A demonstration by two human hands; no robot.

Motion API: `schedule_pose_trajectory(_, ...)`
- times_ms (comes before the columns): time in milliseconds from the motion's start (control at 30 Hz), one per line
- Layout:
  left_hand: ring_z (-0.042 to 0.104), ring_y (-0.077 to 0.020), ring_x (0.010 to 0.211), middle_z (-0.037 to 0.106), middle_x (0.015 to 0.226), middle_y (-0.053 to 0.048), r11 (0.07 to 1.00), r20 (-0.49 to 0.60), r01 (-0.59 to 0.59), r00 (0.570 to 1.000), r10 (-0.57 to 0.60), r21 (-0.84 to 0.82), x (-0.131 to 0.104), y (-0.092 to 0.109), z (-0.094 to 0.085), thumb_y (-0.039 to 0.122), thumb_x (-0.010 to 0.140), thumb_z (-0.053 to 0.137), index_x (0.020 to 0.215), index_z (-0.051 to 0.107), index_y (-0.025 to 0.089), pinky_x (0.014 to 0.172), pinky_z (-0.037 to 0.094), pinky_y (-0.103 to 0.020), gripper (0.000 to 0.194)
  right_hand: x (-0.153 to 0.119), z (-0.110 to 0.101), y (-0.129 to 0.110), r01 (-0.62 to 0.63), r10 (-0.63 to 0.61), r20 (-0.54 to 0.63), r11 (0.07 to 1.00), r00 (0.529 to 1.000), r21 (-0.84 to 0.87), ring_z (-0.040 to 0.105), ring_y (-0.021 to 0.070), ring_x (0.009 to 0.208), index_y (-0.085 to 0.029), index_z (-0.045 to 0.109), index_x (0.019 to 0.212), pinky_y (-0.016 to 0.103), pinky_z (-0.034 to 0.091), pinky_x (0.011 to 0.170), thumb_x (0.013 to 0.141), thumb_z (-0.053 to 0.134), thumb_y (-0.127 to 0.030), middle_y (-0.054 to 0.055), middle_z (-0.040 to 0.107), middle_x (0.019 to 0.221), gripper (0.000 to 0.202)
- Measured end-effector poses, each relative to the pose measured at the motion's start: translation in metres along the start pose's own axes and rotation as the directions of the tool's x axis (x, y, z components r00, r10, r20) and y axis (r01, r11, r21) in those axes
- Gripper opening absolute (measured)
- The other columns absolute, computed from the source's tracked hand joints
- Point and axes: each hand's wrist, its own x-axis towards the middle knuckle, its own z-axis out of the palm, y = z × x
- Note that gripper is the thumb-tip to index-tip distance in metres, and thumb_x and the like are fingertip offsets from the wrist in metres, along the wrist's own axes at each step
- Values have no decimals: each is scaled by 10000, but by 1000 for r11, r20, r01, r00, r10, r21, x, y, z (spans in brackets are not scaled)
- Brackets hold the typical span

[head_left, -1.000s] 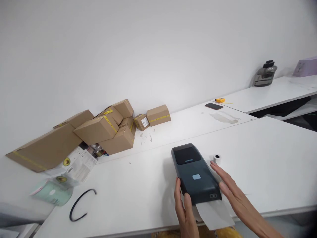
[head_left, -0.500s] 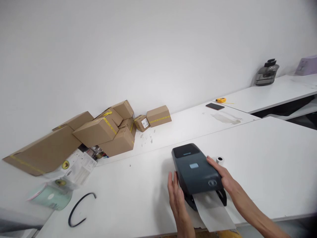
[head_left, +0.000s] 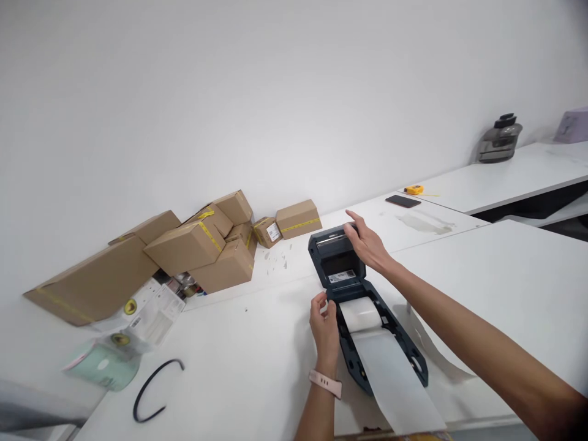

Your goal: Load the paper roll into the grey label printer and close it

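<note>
A dark label printer (head_left: 395, 361) lies on the white table with its lid (head_left: 316, 254) raised on the hinge. Inside it sits a roll of white label paper (head_left: 361, 313), and a strip of the paper (head_left: 397, 380) runs out toward the table's front edge. My right hand (head_left: 367, 244) grips the top edge of the lid, thumb on the inner side and forefinger stretched out. At the printer's left side, close to the hinge, my left hand (head_left: 323, 324) holds the edge with curled fingers.
Several cardboard boxes (head_left: 186, 248) are piled at the left against the wall. A black curved band (head_left: 146, 392) and a mint-green pouch (head_left: 105, 366) lie at the front left. Toward the back right are a phone (head_left: 403, 201), a yellow tape measure (head_left: 413, 190) and a bottle (head_left: 500, 142).
The printer's lid has swung up and back, exposing the paper roll. My right hand has moved up and away from me with the lid; my left hand has shifted up toward the hinge.
</note>
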Motion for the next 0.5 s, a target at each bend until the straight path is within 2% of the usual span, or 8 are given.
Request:
schedule_pose_trajectory(100, 611, -240, 1169, 658, 1284, -133, 999, 3, -7, 1000, 7, 41, -4, -5, 5, 384, 876, 600, 1186, 631, 186, 956, 492, -348, 369, 17, 7, 7, -28, 27, 15, 1000, 1000, 9, 549, 370, 1303, -214, 361, 1531, 550, 424, 1064, 974, 280, -672, 151, 563, 1443, 726)
schedule_pose_trajectory(167, 610, -242, 1159, 655, 1281, -138, 998, 4, -14, 1000, 14, 61, -5, -7, 6, 376, 872, 598, 1200, 623, 179, 944, 494, -348, 384, 23, 9, 11, -40, 39, 29, 999, 999, 19, 582, 368, 1267, -197, 394, 1509, 549, 452, 1041, 974, 284, -672, 165, 590, 1411, 724)
schedule_pose_trajectory(267, 606, -243, 1160, 649, 1283, -148, 996, 6, -24, 1000, 23, 81, -5, -8, 7, 366, 884, 578, 1221, 610, 164, 938, 494, -346, 395, 20, 4, 10, -6, 5, 30, 999, 1000, 32, 594, 346, 1258, -203, 407, 1497, 534, 465, 1044, 969, 349, -658, 161, 594, 1406, 699)
schedule_pose_trajectory(333, 610, -241, 1156, 651, 1281, -148, 996, 7, -28, 1000, 28, 88, -6, -8, 7, 364, 892, 568, 1224, 608, 163, 937, 494, -344, 391, 6, -5, 5, 56, -55, -22, 998, 998, 38, 545, 320, 1317, -226, 374, 1508, 513, 433, 1092, 962, 408, -632, 146, 520, 1484, 681)
schedule_pose_trajectory(367, 615, -238, 1150, 654, 1277, -144, 996, 8, -29, 1000, 29, 90, -6, -7, 7, 366, 898, 562, 1225, 608, 167, 933, 497, -340, 386, -5, -10, 2, 102, -98, -87, 994, 991, 38, 537, 309, 1319, -234, 398, 1486, 504, 422, 1104, 963, 429, -610, 141, 519, 1479, 645)
schedule_pose_trajectory(433, 627, -230, 1130, 663, 1267, -135, 995, 11, -28, 1000, 27, 93, -6, -7, 7, 378, 909, 551, 1230, 603, 178, 916, 505, -331, 383, -31, -19, -1, 198, -188, -209, 980, 960, 26, 590, 293, 1223, -242, 544, 1329, 478, 453, 1065, 975, 443, -555, 128, 614, 1337, 483)
schedule_pose_trajectory(467, 634, -228, 1117, 665, 1265, -133, 995, 10, -25, 1000, 24, 97, -7, -7, 7, 389, 910, 550, 1235, 598, 181, 905, 510, -329, 388, -45, -22, -1, 227, -220, -196, 974, 956, 16, 629, 284, 1137, -243, 615, 1203, 460, 487, 1012, 983, 436, -531, 117, 669, 1217, 404)
schedule_pose_trajectory(500, 640, -228, 1102, 666, 1268, -133, 994, 9, -19, 1000, 19, 103, -7, -7, 7, 400, 909, 555, 1238, 592, 182, 897, 513, -330, 396, -57, -25, 1, 238, -237, -99, 971, 966, -4, 655, 275, 1060, -243, 651, 1097, 442, 515, 954, 993, 417, -513, 107, 700, 1112, 372)
